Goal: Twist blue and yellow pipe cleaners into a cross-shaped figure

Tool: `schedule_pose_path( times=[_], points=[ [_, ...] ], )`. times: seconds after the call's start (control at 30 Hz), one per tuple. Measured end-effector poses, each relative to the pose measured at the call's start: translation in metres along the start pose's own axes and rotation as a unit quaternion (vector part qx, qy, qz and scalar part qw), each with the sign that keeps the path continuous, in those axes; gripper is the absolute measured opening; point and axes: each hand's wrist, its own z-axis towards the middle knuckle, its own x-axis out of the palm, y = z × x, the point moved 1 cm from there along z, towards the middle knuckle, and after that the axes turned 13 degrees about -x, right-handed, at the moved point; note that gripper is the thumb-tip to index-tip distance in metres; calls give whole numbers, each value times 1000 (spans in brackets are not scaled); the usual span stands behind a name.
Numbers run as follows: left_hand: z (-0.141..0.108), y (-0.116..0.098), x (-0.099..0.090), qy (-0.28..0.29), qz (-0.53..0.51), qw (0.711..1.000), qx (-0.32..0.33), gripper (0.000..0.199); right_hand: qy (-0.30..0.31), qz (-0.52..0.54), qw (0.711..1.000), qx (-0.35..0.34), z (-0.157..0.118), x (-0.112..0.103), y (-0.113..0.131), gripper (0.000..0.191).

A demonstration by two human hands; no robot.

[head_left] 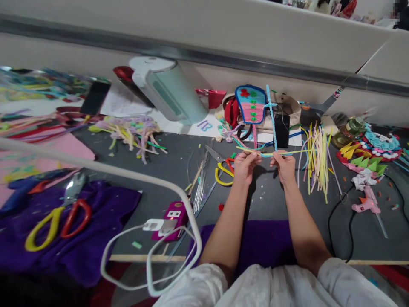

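Observation:
My left hand pinches a thin yellow-green pipe cleaner that runs sideways between both hands. On its right part my right hand has its fingers closed, with a light blue strand beside it. A light blue fuzzy stem rises upright from near my right fingertips, crossed by a short blue piece. Behind the hands stands a blue-edged, pink and blue decorated piece on a pink stem. To the right of my right hand lies a bundle of pale yellow and purple pipe cleaners.
Scissors lie left of my left hand. A magenta power strip with a white cable is nearer the front. A pink glue gun and glass jar are at the right; a pale green container stands behind.

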Motion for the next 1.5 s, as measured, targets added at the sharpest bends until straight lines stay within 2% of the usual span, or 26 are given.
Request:
schedule_pose_path(
  times=[0.23, 0.37, 0.67, 0.87, 1.1, 1.23, 1.5],
  points=[
    [2, 1, -4, -57, 6, 997, 58, 27, 18, -43, 999, -22, -2, 2, -3, 27],
    [1, 2, -1, -74, 11, 995, 73, 27, 1, -36, 999, -17, -2, 1, -5, 28],
    [-2, 11, 5, -66, 33, 993, 94, 28, -68, -7, 998, 2, 1, -2, -12, 30],
    [-6, 13, 10, -45, 36, 996, 71, 29, -99, 13, 994, 32, 2, -2, -8, 34],
    [-6, 9, 9, -17, -6, 999, 35, 31, -70, 10, 997, 11, -1, 2, -9, 31],
    [-5, 12, 9, 12, 17, 1000, -3, 36, -52, 4, 999, 3, -2, 4, -8, 31],
    [-3, 14, 7, -34, 31, 999, 27, 33, -11, 22, 999, 32, -4, 3, -4, 35]
  ],
)
